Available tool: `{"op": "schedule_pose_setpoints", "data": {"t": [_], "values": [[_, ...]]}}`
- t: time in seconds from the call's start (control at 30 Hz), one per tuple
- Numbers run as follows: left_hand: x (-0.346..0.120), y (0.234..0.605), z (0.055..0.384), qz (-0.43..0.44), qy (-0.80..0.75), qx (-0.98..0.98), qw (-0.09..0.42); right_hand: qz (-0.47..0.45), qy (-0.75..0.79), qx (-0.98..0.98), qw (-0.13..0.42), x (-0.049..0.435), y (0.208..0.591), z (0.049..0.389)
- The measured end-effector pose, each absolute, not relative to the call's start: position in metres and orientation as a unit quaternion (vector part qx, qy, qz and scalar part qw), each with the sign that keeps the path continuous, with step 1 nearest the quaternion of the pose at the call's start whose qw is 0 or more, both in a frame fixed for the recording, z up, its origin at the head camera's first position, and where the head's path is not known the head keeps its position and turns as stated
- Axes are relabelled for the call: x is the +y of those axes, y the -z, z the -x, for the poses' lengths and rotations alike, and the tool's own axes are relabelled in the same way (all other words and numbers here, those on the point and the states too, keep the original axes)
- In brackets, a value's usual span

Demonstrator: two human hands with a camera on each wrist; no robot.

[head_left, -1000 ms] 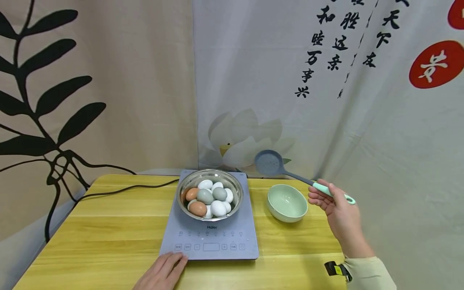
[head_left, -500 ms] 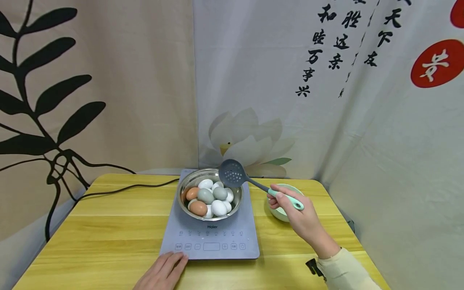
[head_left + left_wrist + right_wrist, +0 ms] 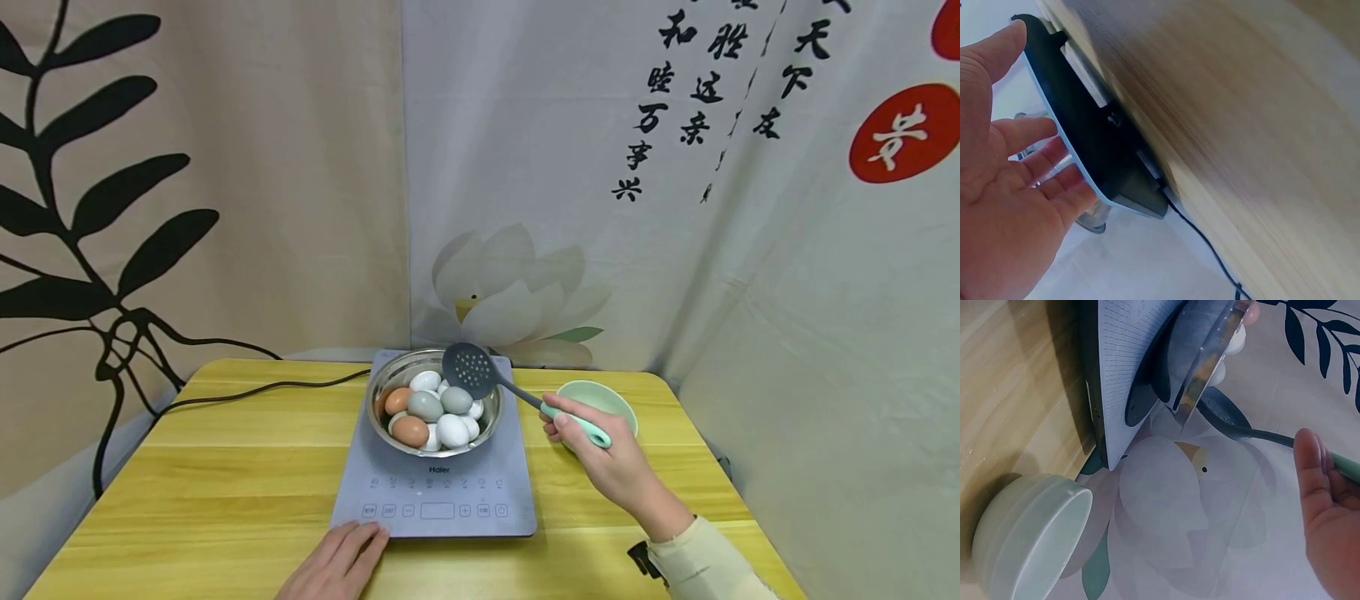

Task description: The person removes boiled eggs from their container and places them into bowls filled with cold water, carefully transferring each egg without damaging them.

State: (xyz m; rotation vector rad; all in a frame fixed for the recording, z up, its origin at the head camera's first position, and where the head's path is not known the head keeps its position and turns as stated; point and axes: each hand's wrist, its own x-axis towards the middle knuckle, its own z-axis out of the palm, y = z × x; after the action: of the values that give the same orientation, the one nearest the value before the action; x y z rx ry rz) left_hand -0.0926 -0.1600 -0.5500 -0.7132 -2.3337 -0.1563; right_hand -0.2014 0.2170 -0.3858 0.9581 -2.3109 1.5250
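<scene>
- The right hand [image 3: 606,460] grips a slotted spoon with a round, dark grey, perforated head [image 3: 469,369] by its mint-green handle, thumb laid along it; a cream sleeve [image 3: 705,562] and a black wrist strap [image 3: 645,558] show behind.
- The slotted spoon slants up and away to the left, its head over the far right rim of a shiny stainless steel bowl [image 3: 390,382]; whether it touches rim or eggs cannot be told.
- The steel bowl holds a heap of eggs [image 3: 452,431]: white, brown and pale grey-blue.
- Under the steel bowl lies a flat, grey-lavender Haier induction cooker [image 3: 513,450], its row of buttons along the near side.
- The left hand [image 3: 337,560] rests with extended fingers on the cooker's near left corner, gripping nothing; in the left wrist view the thumb tip meets the edge.
- A pale green round bowl [image 3: 607,400] stands right of the cooker, partly hidden by the right hand.
- All stand on a yellow wood-grain desk [image 3: 225,467]; a black cable [image 3: 277,386] runs left from the cooker.
- Behind hangs a printed cloth [image 3: 300,208] with dark leaves, a pale flower and black characters.
</scene>
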Motion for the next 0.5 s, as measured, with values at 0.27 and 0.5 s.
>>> {"op": "schedule_pose_setpoints", "data": {"t": [0.27, 0.5], "values": [[-0.1608, 0.5496, 0.0920, 0.273, 0.058, -0.899, 0.337, -0.314, -0.544, -0.774, 0.078, 0.2177, 0.3876, 0.1985], [-0.1616, 0.5494, 0.0923, 0.280, 0.066, -0.899, 0.331, -0.287, -0.572, -0.766, 0.058, 0.2191, 0.3863, 0.1996]]}}
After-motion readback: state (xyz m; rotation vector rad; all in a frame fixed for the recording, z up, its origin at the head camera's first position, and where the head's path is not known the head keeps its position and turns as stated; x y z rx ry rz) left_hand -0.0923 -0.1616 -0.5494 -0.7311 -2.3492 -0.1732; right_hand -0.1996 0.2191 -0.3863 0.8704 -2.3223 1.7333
